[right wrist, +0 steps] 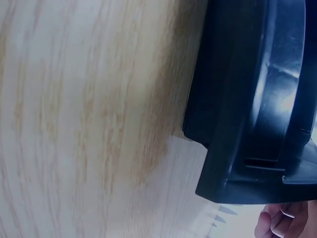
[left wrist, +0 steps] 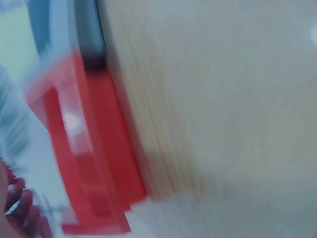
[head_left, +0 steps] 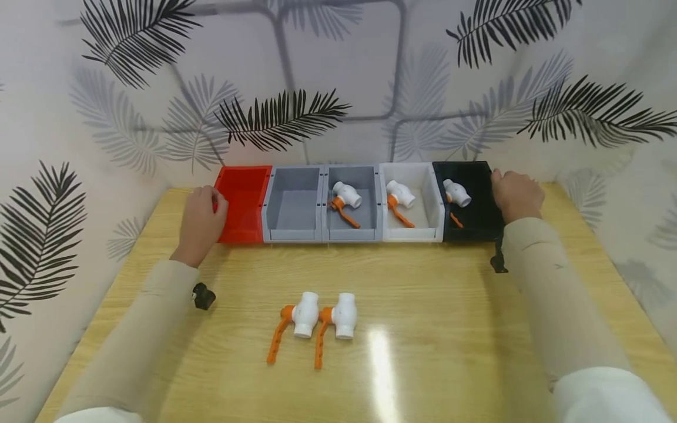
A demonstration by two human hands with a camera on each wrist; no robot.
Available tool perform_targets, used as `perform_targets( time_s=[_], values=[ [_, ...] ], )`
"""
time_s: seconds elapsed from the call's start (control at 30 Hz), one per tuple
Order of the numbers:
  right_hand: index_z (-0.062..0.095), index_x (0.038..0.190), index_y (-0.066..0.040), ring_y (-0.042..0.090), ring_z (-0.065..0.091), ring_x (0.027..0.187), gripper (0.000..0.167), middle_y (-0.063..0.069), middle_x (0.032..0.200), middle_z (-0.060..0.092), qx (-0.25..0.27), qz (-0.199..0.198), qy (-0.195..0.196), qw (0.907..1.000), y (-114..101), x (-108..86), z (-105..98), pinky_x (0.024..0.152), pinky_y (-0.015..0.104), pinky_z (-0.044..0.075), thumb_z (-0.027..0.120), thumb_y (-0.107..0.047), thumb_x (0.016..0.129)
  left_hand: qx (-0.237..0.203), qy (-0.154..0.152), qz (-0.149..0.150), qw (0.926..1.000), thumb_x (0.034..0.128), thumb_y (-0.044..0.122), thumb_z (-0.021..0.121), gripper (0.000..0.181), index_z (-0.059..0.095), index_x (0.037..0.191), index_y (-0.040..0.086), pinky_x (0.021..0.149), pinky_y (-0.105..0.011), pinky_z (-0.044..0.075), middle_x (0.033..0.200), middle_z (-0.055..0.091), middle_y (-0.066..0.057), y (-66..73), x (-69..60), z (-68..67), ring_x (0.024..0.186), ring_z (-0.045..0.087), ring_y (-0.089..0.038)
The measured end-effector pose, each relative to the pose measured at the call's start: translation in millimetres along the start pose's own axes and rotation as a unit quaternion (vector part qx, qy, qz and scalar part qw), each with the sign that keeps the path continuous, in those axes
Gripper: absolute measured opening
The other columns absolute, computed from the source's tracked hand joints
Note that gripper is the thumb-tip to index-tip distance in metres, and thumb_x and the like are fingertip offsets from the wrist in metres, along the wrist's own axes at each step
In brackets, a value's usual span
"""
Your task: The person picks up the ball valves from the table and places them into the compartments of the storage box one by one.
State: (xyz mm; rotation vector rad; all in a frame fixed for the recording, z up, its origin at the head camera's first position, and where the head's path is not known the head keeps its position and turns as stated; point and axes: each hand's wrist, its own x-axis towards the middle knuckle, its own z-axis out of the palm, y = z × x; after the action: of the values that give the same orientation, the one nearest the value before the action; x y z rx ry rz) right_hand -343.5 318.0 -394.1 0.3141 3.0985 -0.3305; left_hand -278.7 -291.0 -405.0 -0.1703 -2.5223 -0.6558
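Observation:
My left hand (head_left: 201, 220) grips the outer side of the red bin (head_left: 240, 238) with bent fingers. In the left wrist view, curled fingers (left wrist: 29, 218) show beyond the bin's end. My right hand (head_left: 518, 194) holds the outer edge of the black bin (head_left: 478, 226); its bent fingers (right wrist: 282, 223) appear beside that bin's corner in the right wrist view. Exact finger contact is partly hidden on both sides. The bins form one row, with two grey bins (head_left: 296, 235) and a white bin (head_left: 412, 235) between. The black bin contains a white valve with an orange handle (head_left: 459, 194).
Similar valves lie in the second grey bin (head_left: 346, 195) and the white one. Two more valves (head_left: 305, 315) lie side by side on the wooden table (head_left: 433, 352). Behind the row hangs a leaf-patterned cloth (head_left: 344, 70).

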Motion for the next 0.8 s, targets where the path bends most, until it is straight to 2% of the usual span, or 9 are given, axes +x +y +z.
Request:
perform_targets(
  time_s=[0.03,0.1,0.23,0.33,0.47,0.6,0.8],
  values=[
    [0.051,0.114,0.011,0.053,0.051,0.096,0.083,0.039,0.115,0.049,0.001,0.0,-0.002,1.0,0.5,0.0,-0.1,0.067,0.06,0.042,0.003,-0.054,0.094,-0.023,-0.029,0.001,0.9993,0.0896,0.011,0.042,0.016,0.051,0.083,-0.001,0.068,-0.042,0.037,0.076,0.048,-0.015,6.6,-9.2,-2.7,0.074,0.045,-0.032],
    [0.051,0.114,0.011,0.054,0.051,0.096,0.084,0.039,0.115,0.049,0.003,0.0,-0.004,1.0,1.0,0.3,-0.5,0.066,0.06,0.042,0.003,-0.054,0.093,-0.064,-0.094,0.001,0.9935,0.0906,0.011,0.044,0.015,0.052,0.087,-0.001,0.07,-0.039,0.038,0.08,0.05,-0.013,20.9,-31.0,-6.7,0.077,0.046,-0.028],
    [0.052,0.112,0.011,0.053,0.051,0.095,0.084,0.039,0.114,0.049,0.005,-0.004,0.001,1.0,-0.3,2.2,-0.5,0.064,0.06,0.042,0.004,-0.055,0.093,-0.103,-0.223,-0.015,0.9691,0.0926,0.015,0.048,0.013,0.055,0.095,0.004,0.074,-0.036,0.043,0.091,0.053,-0.008,52.7,-81.3,-13.8,0.083,0.048,-0.023],
    [0.053,0.111,0.012,0.053,0.052,0.093,0.085,0.039,0.113,0.05,0.003,-0.006,0.003,1.0,-1.9,3.5,-1.5,0.063,0.059,0.043,0.004,-0.055,0.093,-0.112,-0.281,-0.025,0.9527,0.0927,0.017,0.049,0.012,0.055,0.097,0.007,0.074,-0.035,0.044,0.096,0.053,-0.006,75.4,-111.6,-20.5,0.086,0.048,-0.022],
    [0.052,0.112,0.013,0.053,0.052,0.093,0.085,0.039,0.113,0.05,0.001,0.004,-0.006,1.0,-0.5,2.2,-4.4,0.063,0.059,0.043,0.004,-0.055,0.093,-0.111,-0.304,-0.032,0.9457,0.0926,0.018,0.05,0.014,0.056,0.101,0.008,0.075,-0.035,0.045,0.099,0.054,-0.003,98.2,-138.1,-26.4,0.089,0.048,-0.021],
    [0.05,0.116,0.012,0.054,0.051,0.095,0.085,0.04,0.114,0.048,0.003,0.009,-0.021,0.9997,-0.2,-1.0,-6.0,0.065,0.059,0.042,0.004,-0.055,0.093,-0.082,-0.312,-0.039,0.9457,0.091,0.018,0.053,0.015,0.056,0.104,0.009,0.078,-0.034,0.046,0.101,0.054,-0.001,112.4,-158.2,-25.7,0.093,0.05,-0.019],
    [0.048,0.118,0.012,0.054,0.05,0.097,0.084,0.039,0.117,0.047,0.007,0.011,-0.029,0.9995,-2.7,-4.5,-3.2,0.068,0.06,0.042,0.004,-0.054,0.093,-0.049,-0.316,-0.023,0.9472,0.0847,0.014,0.064,0.027,0.056,0.109,0.005,0.079,-0.035,0.046,0.102,0.055,-0.004,127.1,-176.6,-22.0,0.093,0.052,-0.02]
  ],
)
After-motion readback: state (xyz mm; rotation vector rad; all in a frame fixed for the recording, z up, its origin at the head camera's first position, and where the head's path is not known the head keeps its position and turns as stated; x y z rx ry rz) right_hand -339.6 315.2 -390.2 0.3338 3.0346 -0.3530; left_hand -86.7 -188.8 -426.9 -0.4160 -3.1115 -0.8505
